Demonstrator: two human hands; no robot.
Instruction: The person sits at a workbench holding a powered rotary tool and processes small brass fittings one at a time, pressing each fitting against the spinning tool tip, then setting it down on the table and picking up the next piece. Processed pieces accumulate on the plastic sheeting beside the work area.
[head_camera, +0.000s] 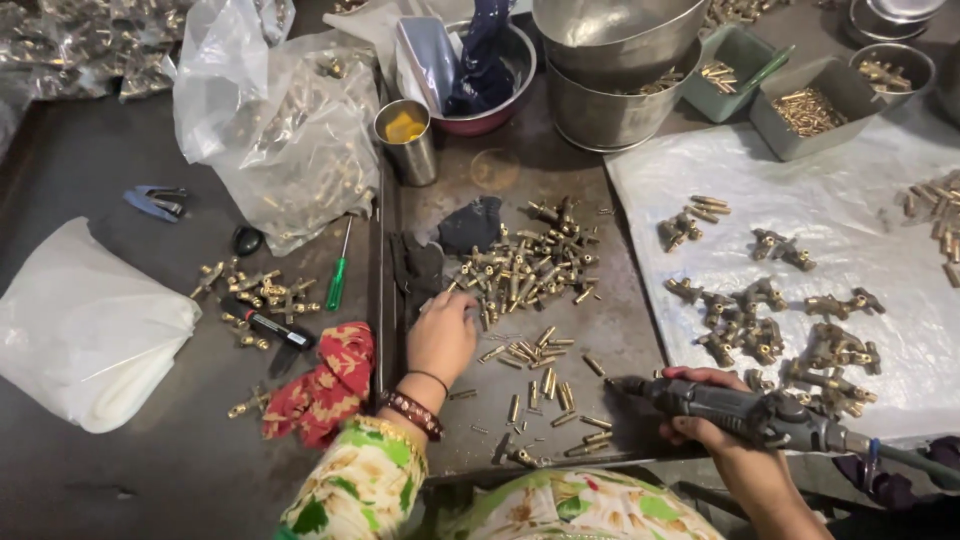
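Note:
My left hand (441, 333) reaches into the near edge of a heap of small brass fittings (525, 264) on the dark metal worktop, fingers closed around one of them, though the piece itself is hidden. My right hand (712, 424) grips a dark grey rotary power tool (745, 411), its tip pointing left over scattered brass pins (545, 385). Bangles and a patterned sleeve show on my left wrist.
Brass valve parts (770, 325) lie on a white plastic sheet (800, 180) at right. Steel bowls (610, 100), a steel cup (407, 140), grey trays of brass pieces (810, 110), plastic bags (290, 130), a green screwdriver (337, 270), a red cloth (322, 385) and a white bag (85, 330) surround the work area.

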